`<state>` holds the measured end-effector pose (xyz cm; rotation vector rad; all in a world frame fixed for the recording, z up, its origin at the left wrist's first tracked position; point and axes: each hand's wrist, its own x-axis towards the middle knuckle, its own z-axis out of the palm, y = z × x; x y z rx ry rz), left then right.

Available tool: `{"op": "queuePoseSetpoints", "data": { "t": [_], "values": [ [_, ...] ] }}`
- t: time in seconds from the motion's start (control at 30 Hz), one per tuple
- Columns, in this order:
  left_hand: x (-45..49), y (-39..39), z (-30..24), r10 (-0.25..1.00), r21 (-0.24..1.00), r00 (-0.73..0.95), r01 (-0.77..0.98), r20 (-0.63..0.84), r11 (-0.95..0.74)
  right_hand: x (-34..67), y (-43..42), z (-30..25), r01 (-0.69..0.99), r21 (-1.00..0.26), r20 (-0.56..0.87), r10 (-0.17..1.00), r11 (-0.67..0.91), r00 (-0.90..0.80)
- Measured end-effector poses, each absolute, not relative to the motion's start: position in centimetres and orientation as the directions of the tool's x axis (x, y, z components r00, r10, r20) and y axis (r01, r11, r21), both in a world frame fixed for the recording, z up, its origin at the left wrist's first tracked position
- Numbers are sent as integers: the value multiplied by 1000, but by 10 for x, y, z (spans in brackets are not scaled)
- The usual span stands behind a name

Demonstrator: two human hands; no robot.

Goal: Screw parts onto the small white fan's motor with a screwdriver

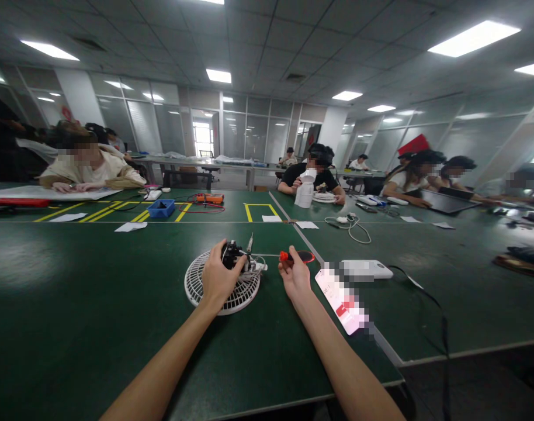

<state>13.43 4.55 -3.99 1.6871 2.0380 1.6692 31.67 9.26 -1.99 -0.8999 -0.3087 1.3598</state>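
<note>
A round white fan grille (245,299) lies flat on the green table, with a black motor (232,252) and bundled white wires (253,266) on top of it. My left hand (218,273) is closed around the motor from the near side. In my right hand (295,275) is a screwdriver (302,256) with a red and black handle, gripped between thumb and fingers. Its thin shaft points left toward the motor and wires; whether the tip touches anything is too small to tell. A small pale pointed piece (250,242) stands up behind the motor.
Right of my right hand lie a lit phone (340,301) and a white power bank (366,269) with a black cable (425,295). Farther back are a blue bin (160,208), an orange meter (210,199) and a white cable (359,229). A person opposite handles white fan parts (304,193).
</note>
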Motion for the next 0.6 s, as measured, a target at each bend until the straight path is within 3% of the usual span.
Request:
{"op": "queuePoseSetpoints", "data": {
  "t": [0.17, 0.43, 0.6],
  "values": [
    [134, 46, -41, 706, 698, -416, 698, 574, -157, 321, 95, -20, -726, -685, -328, 914, -56, 240],
    [134, 46, -41, 707, 707, -421, 690, 569, -158, 323, 97, -18, -810, -572, -352, 931, -129, 100],
    [134, 47, -41, 707, 712, -425, 684, 566, -158, 319, 99, -21, -745, -639, -349, 935, -191, 60]
  ]
}}
